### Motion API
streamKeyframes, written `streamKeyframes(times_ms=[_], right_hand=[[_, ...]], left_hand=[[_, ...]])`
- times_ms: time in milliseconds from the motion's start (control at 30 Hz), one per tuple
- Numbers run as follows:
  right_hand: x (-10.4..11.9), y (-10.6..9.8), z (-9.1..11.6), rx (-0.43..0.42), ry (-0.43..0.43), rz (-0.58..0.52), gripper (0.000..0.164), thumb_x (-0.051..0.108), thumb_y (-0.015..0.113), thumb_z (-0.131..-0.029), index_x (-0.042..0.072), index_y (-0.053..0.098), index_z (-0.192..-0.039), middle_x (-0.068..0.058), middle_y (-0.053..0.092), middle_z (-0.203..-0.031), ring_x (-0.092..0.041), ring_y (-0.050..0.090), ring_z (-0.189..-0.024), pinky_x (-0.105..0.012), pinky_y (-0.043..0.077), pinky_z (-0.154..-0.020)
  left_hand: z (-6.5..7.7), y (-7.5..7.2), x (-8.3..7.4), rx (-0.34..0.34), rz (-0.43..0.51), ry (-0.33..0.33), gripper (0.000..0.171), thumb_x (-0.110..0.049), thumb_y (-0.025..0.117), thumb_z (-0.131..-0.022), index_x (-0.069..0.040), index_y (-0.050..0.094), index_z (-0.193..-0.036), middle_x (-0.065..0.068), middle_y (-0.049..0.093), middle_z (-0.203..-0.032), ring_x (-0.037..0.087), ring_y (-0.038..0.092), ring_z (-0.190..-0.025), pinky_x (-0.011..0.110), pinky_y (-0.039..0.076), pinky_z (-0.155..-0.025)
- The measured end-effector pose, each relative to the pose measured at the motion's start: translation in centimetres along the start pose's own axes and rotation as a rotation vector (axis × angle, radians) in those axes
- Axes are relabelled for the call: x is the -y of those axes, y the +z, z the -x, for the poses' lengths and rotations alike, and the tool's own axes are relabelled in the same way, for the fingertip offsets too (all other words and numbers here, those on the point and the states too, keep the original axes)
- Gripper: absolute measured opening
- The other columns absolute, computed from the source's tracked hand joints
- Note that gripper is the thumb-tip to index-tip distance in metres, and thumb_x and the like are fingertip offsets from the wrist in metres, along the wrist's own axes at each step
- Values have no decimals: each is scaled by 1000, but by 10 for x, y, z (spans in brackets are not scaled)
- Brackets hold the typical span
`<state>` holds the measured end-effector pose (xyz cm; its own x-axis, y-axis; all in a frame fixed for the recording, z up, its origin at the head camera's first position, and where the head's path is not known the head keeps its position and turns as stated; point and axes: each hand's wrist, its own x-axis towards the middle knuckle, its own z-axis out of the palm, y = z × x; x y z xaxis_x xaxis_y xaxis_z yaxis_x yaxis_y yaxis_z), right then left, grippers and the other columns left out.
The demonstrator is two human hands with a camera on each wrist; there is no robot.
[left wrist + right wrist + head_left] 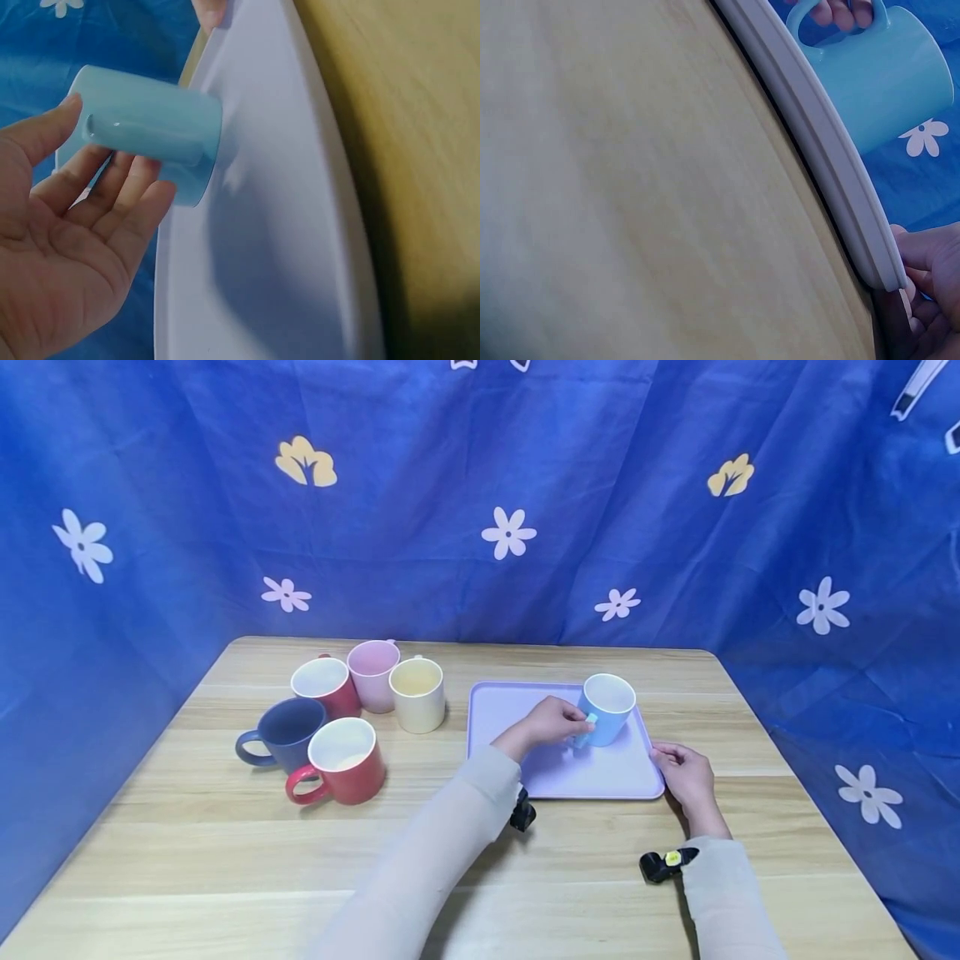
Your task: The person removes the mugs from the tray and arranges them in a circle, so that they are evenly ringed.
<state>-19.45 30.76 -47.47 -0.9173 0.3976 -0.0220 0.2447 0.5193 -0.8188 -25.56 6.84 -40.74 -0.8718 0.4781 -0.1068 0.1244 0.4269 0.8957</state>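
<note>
A light blue mug (609, 708) stands upright at the right part of a lilac tray (495, 770). My left hand (553, 723) grips its handle; in the left wrist view the fingers (127, 187) curl through the handle and the thumb lies near the rim. The right hand (682, 773) holds the tray's right edge by the near corner. In the right wrist view, that hand (934, 281) has its thumb at the rim and fingers bent below the corner.
To the left on the wooden table (225, 868) stand a navy mug (288, 731), two red mugs with white insides, one in front (360, 777) and one behind (339, 692), a pink mug (372, 681) and a cream mug (417, 703). A blue flowered curtain (420, 485) surrounds the table.
</note>
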Motion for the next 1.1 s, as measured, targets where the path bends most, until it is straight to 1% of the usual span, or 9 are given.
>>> streamKeyframes(times_ms=[67, 233, 300, 400, 633, 800, 967, 1100], right_hand=[[0, 0, 0, 2, 2, 0, 30, 21, 63, -92, -1, 68, -111, -11, 68, -94, -17, 58, -83, -17, 43, -61], [-1, -1, -1, 9, 10, -1, 30, 22, 62, -93, -1, 67, -112, -12, 67, -96, -18, 58, -84, -17, 43, -62], [-1, -1, -1, 10, 10, -3, 30, 22, 62, -93, -1, 67, -112, -12, 67, -97, -18, 58, -84, -17, 44, -61], [-1, -1, 0, 9, 8, -12, 30, 22, 62, -93, -1, 67, -111, -13, 67, -97, -18, 58, -85, -16, 44, -61], [0, 0, 1, 10, -7, -26, 29, 20, 63, -92, -2, 68, -110, -12, 68, -95, -16, 59, -82, -16, 44, -61], [1, 0, 1, 3, -12, -22, 29, 20, 63, -92, -2, 68, -110, -11, 68, -94, -14, 58, -80, -16, 44, -61], [1, 0, 0, 8, -1, -19, 30, 21, 63, -93, -2, 67, -111, -13, 68, -96, -17, 59, -83, -17, 44, -62], [1, 0, 1, 18, 7, -21, 30, 21, 62, -93, -2, 67, -112, -14, 67, -98, -20, 59, -86, -16, 44, -62]], left_hand=[[-1, 3, -1, -26, 1, -2, 19, -19, 70, -88, -1, 73, -90, -4, 59, -70, 7, 49, -58, 18, 40, -53], [-2, 8, -2, -84, 54, -32, 16, -16, 72, -85, 0, 74, -85, -3, 60, -69, 6, 51, -59, 18, 44, -54], [-3, 9, -2, -96, 72, -44, 15, -15, 73, -85, 1, 74, -84, -2, 61, -70, 6, 52, -61, 18, 46, -55], [-3, 8, -3, -96, 80, -52, 15, -13, 73, -84, 2, 74, -84, 0, 64, -71, 7, 53, -62, 19, 47, -55], [-1, -1, 0, -32, 38, -24, 14, -10, 72, -85, 4, 74, -85, 4, 67, -74, 8, 53, -63, 19, 44, -54], [2, -13, 3, 38, 15, -3, 13, -9, 70, -87, 3, 74, -85, 1, 64, -69, 10, 51, -61, 20, 42, -54], [6, -24, 5, 114, 6, 25, 13, -6, 68, -87, 4, 74, -81, 2, 58, -62, 11, 47, -56, 21, 39, -54], [9, -30, 8, 162, 39, 28, 12, -3, 67, -87, 7, 73, -82, 2, 61, -64, 10, 50, -58, 23, 45, -56]])
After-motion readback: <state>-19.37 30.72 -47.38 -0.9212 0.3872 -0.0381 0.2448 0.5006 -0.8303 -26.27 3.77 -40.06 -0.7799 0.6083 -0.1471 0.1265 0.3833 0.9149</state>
